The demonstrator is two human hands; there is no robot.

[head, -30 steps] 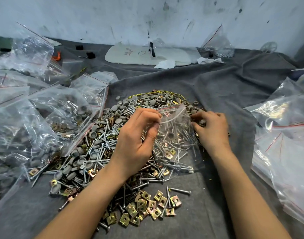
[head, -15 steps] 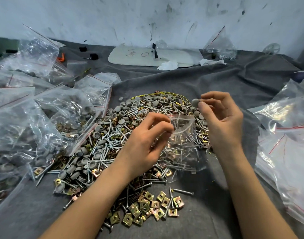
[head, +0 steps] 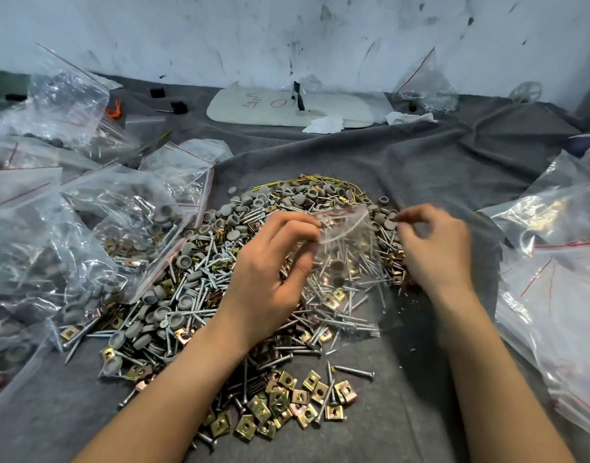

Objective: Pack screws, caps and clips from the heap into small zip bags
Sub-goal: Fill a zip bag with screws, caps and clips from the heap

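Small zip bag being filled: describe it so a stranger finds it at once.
Find the heap of screws, caps and clips in the middle of the grey cloth. Over its right part the left hand pinches the small zip bag by its mouth. Unlike the bigger bags at both sides, it alone is held.

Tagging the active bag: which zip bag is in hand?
The small clear zip bag over the heap's middle, its mouth pinched by the left hand. The other bags lie on the grey cloth at both sides, untouched.
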